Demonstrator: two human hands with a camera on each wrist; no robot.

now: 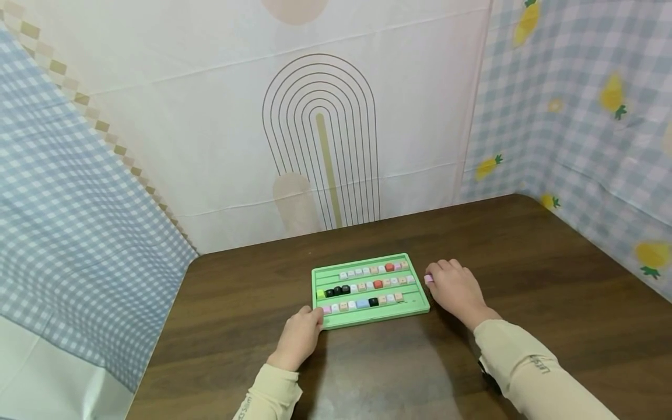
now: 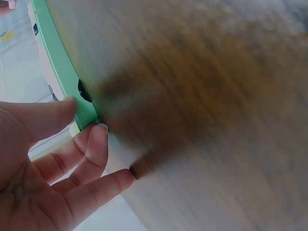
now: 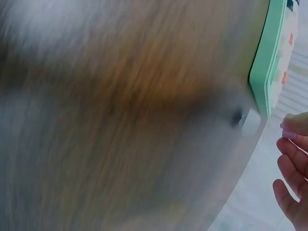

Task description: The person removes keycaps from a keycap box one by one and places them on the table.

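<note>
Dark wooden table; green tray of coloured keycaps lies near middle.

left hand fingers curled, right hand pinching

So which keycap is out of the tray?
The pink keycap, pinched in the right hand beside the green tray; the others sit in its rows.

Small dark lettering is printed on the right sleeve and on the left sleeve, but it is too small and skewed to read with confidence, and no other text, label, number or sign is legible.
</note>
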